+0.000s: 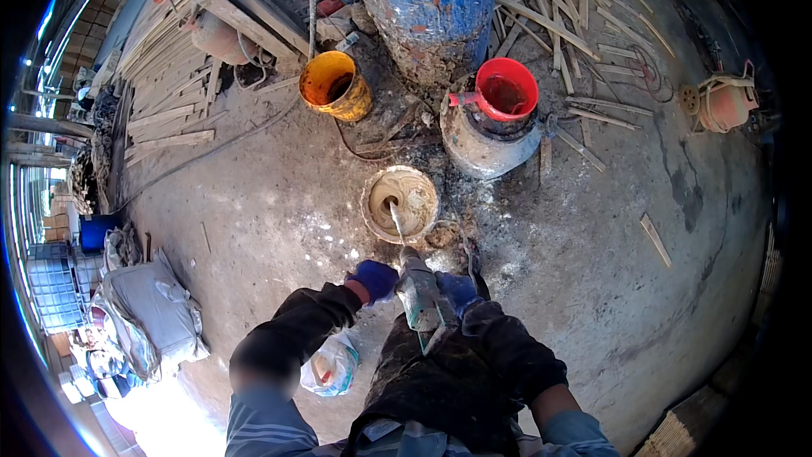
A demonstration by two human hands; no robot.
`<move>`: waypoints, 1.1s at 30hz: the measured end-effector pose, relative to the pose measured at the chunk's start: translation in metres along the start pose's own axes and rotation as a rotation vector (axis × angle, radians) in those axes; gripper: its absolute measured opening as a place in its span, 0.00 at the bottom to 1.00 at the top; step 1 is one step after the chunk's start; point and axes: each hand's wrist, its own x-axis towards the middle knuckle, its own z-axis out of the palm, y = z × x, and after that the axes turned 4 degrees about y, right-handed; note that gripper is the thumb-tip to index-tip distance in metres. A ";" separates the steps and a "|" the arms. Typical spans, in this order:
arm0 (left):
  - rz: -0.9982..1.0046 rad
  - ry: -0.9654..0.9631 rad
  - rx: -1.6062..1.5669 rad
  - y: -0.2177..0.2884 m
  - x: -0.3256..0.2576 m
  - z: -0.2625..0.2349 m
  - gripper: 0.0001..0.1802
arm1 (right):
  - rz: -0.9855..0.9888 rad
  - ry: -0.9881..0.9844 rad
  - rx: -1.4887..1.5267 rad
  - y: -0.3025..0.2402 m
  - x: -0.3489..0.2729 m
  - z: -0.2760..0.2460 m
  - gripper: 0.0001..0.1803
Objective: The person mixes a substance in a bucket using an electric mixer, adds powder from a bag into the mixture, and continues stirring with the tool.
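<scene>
A dusty power mixing drill (417,292) points down and away from me, its pale shaft (396,222) running into a bucket (369,218) of creamy beige mix (414,195). Swirls and a dark hollow show round the shaft. In a blue glove, my left hand (375,280) is closed at the drill's left side, apparently round a side handle that the fingers cover. My right hand (458,291), also gloved in blue, is wrapped round the drill's right side near its body; its fingertips are partly hidden.
Beyond the bucket stand a yellow bucket (355,101), a tall blue drum (431,17) and a red pitcher (512,85) on a crusted container (478,148). Wood strips (558,25) litter the far right floor. A white bag (331,364) sits by my left leg.
</scene>
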 end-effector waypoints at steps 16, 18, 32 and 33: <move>0.018 0.084 -0.003 -0.018 0.001 0.002 0.11 | 0.004 0.101 -0.080 -0.017 0.010 -0.006 0.05; -0.016 0.043 -0.001 -0.013 0.003 -0.007 0.09 | -0.002 0.134 -0.111 -0.014 0.008 -0.004 0.05; -0.004 0.066 -0.076 -0.011 0.010 -0.004 0.10 | 0.029 0.122 -0.166 -0.026 0.004 -0.035 0.07; -0.010 0.043 -0.094 -0.010 0.012 -0.003 0.11 | 0.034 0.116 -0.170 -0.024 0.002 -0.035 0.07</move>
